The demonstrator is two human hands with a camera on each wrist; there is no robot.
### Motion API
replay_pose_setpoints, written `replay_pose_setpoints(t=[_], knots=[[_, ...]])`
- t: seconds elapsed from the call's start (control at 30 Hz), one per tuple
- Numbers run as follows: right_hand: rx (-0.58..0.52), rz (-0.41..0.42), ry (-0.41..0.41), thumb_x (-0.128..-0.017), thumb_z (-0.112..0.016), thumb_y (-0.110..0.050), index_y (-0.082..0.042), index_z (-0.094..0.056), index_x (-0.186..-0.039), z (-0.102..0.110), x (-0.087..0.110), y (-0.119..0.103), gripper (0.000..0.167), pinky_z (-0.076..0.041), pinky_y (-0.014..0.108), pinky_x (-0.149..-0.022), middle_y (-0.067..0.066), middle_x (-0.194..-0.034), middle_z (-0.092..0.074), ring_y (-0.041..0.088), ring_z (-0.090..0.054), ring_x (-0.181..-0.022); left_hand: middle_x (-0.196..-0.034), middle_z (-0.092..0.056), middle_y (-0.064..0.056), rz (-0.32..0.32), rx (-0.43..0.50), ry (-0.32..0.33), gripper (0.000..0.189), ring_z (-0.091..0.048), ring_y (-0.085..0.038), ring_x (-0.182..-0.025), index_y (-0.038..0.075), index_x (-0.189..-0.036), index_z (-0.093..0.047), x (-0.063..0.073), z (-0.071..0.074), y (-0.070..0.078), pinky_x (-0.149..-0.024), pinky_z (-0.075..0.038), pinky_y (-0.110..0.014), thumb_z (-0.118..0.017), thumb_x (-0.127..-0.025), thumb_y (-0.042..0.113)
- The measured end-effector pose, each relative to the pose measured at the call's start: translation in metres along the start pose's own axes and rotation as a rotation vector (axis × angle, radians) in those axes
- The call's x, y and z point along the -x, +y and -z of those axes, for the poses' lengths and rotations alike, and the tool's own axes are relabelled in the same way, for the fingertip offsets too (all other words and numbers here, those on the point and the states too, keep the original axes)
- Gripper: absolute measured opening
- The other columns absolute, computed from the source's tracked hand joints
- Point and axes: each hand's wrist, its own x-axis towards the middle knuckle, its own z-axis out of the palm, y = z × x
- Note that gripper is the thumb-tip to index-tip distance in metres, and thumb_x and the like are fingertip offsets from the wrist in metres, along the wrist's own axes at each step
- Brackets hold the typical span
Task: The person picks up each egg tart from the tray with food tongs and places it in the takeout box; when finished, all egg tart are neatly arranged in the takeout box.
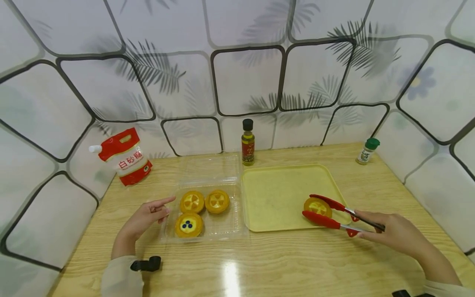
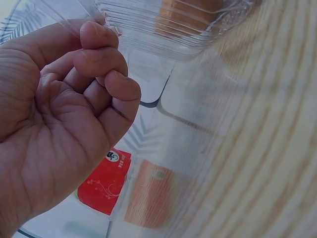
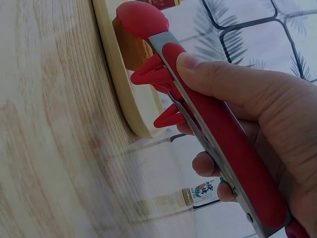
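Observation:
My right hand (image 1: 397, 235) holds red-tipped tongs (image 3: 223, 144) by the handles. In the head view, the tongs' red tips lie on both sides of an egg tart (image 1: 318, 207) topped with orange wedges, over the right part of the yellow tray (image 1: 274, 198). At the left rim of a clear plastic box (image 1: 222, 231), my left hand (image 1: 146, 216) pinches the edge between thumb and finger, its other fingers curled in the left wrist view. Inside the box sit two wedge-topped tarts (image 1: 217, 201) and one blueberry-topped tart (image 1: 189, 225).
A red and white sugar bag (image 1: 130, 159) leans at the back left. An oil bottle (image 1: 248, 144) stands behind the box and tray, near the patterned wall. At the back right is a green-capped seasoning jar (image 1: 366, 152). The box's clear lid (image 1: 209, 167) lies folded back.

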Motion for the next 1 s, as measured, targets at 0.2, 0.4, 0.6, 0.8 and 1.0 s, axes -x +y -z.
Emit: replay_pose_setpoints(t=[0.2, 0.4, 0.6, 0.8, 1.0], knots=[[0.009, 0.025, 0.024, -0.077, -0.076, -0.034, -0.012, -0.062, -0.128, -0.001, 0.001, 0.001, 0.057, -0.024, 0.019, -0.045, -0.008, -0.084, -0.06, -0.002, -0.019, -0.048, -0.068, -0.048, 0.001, -0.004, 0.001, -0.003, 0.051, -0.048, -0.012, -0.066, -0.002, -0.141, -0.041, 0.0, 0.0, -0.001, -0.068, -0.041, -0.029, -0.056, -0.096, 0.016], [0.005, 0.06, 0.036, -0.078, -0.077, -0.031, -0.011, -0.062, -0.127, -0.001, -0.003, -0.003, 0.055, -0.025, 0.018, -0.044, -0.008, -0.078, -0.061, -0.003, -0.017, -0.047, -0.067, -0.048, 0.0, 0.008, 0.0, 0.005, 0.049, -0.048, -0.014, -0.065, -0.001, -0.141, -0.042, 0.001, 0.0, 0.0, -0.067, -0.04, -0.03, -0.055, -0.096, 0.014], [0.01, 0.092, 0.048, -0.077, -0.077, -0.033, -0.01, -0.064, -0.124, 0.0, -0.015, -0.014, 0.055, -0.025, 0.018, -0.045, -0.015, -0.064, -0.047, -0.003, -0.018, -0.048, -0.067, -0.048, -0.001, 0.001, -0.01, 0.009, 0.047, -0.048, -0.015, -0.065, -0.001, -0.14, -0.043, 0.001, 0.001, 0.0, -0.067, -0.039, -0.031, -0.054, -0.097, 0.013], [-0.013, 0.137, 0.04, -0.078, -0.077, -0.032, -0.01, -0.063, -0.126, -0.001, -0.032, -0.028, 0.055, -0.024, 0.019, -0.046, -0.015, -0.06, -0.038, -0.003, -0.02, -0.049, -0.066, -0.047, 0.0, -0.012, -0.014, 0.008, 0.048, -0.048, -0.014, -0.064, -0.001, -0.14, -0.043, 0.0, 0.0, 0.0, -0.068, -0.039, -0.03, -0.055, -0.096, 0.015], [-0.047, 0.198, 0.034, -0.077, -0.077, -0.032, -0.01, -0.063, -0.125, -0.003, -0.049, -0.045, 0.055, -0.028, 0.02, -0.047, -0.013, -0.065, -0.05, -0.004, -0.026, -0.05, -0.066, -0.048, 0.0, -0.016, -0.014, 0.005, 0.05, -0.048, -0.013, -0.064, -0.002, -0.14, -0.042, 0.0, 0.0, 0.001, -0.066, -0.039, -0.03, -0.056, -0.096, 0.017]])
